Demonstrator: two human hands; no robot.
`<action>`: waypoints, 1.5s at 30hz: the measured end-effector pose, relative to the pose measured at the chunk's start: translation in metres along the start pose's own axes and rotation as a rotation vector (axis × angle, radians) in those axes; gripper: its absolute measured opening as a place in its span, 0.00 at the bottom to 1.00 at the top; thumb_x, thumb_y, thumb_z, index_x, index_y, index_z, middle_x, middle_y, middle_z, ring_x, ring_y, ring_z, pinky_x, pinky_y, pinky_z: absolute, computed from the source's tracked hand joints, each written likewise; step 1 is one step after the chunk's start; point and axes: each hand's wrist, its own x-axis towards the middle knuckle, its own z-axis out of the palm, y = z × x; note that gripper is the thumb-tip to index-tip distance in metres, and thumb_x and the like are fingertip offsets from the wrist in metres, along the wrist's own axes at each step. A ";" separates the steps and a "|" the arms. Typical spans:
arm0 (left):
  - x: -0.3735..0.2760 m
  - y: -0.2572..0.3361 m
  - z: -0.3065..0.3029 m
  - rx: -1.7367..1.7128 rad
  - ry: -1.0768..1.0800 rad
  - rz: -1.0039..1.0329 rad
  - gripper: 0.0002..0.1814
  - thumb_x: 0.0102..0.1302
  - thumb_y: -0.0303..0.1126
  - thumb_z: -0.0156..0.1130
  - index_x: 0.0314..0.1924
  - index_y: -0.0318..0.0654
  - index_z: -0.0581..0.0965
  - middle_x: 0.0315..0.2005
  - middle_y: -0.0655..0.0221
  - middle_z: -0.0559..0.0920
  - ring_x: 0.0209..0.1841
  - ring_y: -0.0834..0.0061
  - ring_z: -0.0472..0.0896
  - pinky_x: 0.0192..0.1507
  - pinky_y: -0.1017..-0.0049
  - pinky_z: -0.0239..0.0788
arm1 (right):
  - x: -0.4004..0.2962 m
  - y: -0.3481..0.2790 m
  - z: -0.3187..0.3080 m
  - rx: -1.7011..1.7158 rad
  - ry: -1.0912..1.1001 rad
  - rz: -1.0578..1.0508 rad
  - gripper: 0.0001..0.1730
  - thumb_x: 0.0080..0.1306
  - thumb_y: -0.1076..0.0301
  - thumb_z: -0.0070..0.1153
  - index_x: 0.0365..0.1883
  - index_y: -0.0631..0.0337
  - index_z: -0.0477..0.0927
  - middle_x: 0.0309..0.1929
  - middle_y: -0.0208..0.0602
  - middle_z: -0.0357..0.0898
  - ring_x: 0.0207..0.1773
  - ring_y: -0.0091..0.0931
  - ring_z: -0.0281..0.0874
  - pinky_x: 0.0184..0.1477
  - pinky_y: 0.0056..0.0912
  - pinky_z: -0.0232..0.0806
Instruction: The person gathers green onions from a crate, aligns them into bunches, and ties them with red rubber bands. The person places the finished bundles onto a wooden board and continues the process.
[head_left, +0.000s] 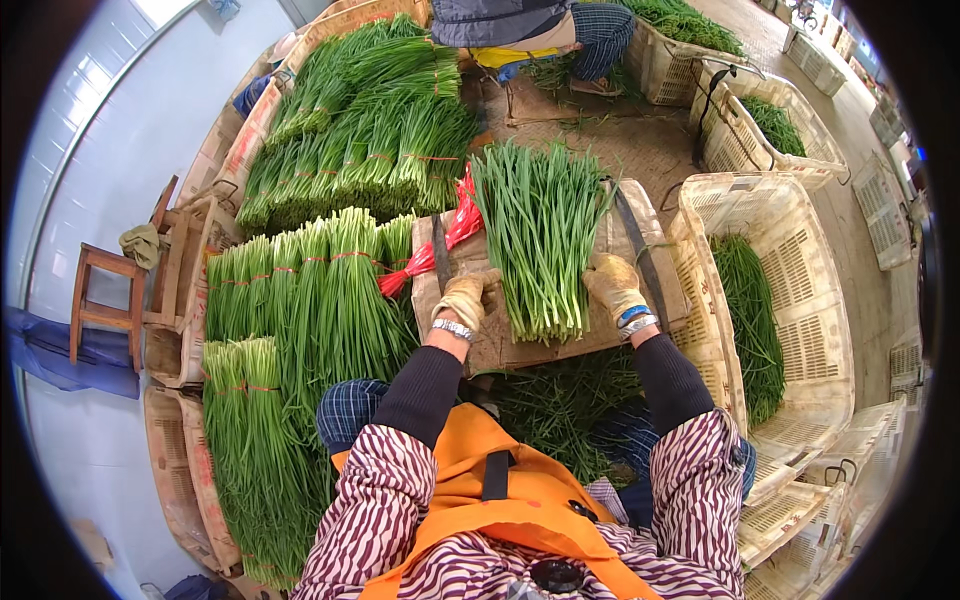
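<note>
A loose bunch of green garlic chives (546, 232) lies on a cardboard-covered work surface (480, 345), cut ends towards me. No tie shows around it. My left hand (466, 296), in a dirty work glove, is at the bunch's left side near the cut ends, its fingers curled. On the opposite side, my gloved right hand (613, 285) rests against the stalks; its fingertips are partly hidden. A bundle of red plastic ties (442, 244) lies left of the chives, over a dark strap (441, 251). Another dark strap (637, 240) crosses the right side.
Tied chive bundles (330, 277) are stacked on my left, beside plastic crates (176, 465). To my right, a large crate (806, 300) holds loose chives (746, 330). Ahead sits another person (502, 22). Chive scraps (562, 405) litter the floor below; a wooden stool (109, 300) stands far left.
</note>
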 end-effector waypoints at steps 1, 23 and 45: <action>0.003 0.002 0.009 -0.013 -0.001 -0.029 0.13 0.61 0.37 0.67 0.24 0.44 0.74 0.18 0.78 0.73 0.18 0.79 0.68 0.22 0.74 0.63 | 0.000 -0.002 0.002 -0.032 0.025 -0.027 0.16 0.55 0.62 0.51 0.37 0.58 0.84 0.43 0.48 0.82 0.49 0.44 0.78 0.52 0.44 0.69; -0.039 -0.005 0.029 0.951 0.715 1.220 0.21 0.67 0.45 0.57 0.21 0.39 0.75 0.24 0.58 0.76 0.33 0.54 0.74 0.35 0.56 0.61 | -0.084 -0.073 0.049 0.386 0.137 -0.357 0.09 0.59 0.67 0.54 0.33 0.64 0.76 0.32 0.52 0.79 0.39 0.49 0.76 0.40 0.48 0.69; -0.066 -0.042 0.018 1.883 0.307 0.923 0.45 0.47 0.54 0.69 0.61 0.39 0.63 0.67 0.60 0.58 0.70 0.59 0.56 0.69 0.50 0.45 | -0.075 -0.073 0.061 1.177 -0.251 -0.031 0.05 0.62 0.75 0.51 0.26 0.62 0.73 0.22 0.29 0.72 0.23 0.21 0.64 0.28 0.23 0.60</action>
